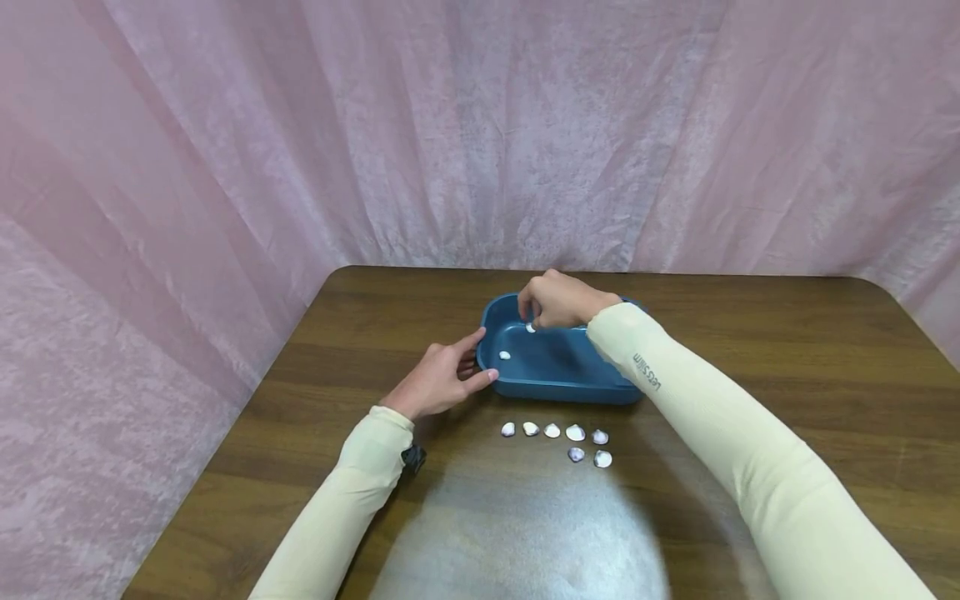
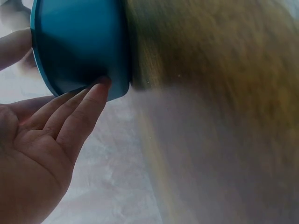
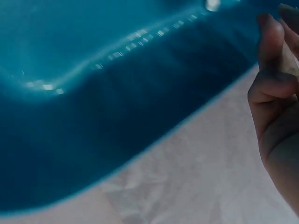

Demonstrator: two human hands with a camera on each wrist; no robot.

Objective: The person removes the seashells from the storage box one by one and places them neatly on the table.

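A blue tray (image 1: 555,392) with raised walls stands on the table. My left hand (image 1: 438,379) rests against its left end, fingers fairly straight on the outer wall, as the left wrist view also shows. Over the far left part of the tray is my right hand (image 1: 558,300), its fingers bent downward. Just below those fingertips a small white shell (image 1: 530,327) lies by the base of the far wall; in the right wrist view a shell (image 3: 212,4) appears apart from the fingers. Another white shell (image 1: 504,356) lies on the tray floor near the left end.
In front of the tray several shells (image 1: 552,431) form a row on the wooden table (image 1: 300,433). Two more, one purplish shell (image 1: 576,454) and one white shell (image 1: 603,459), lie nearer me. A pink curtain (image 1: 480,133) hangs behind the table.
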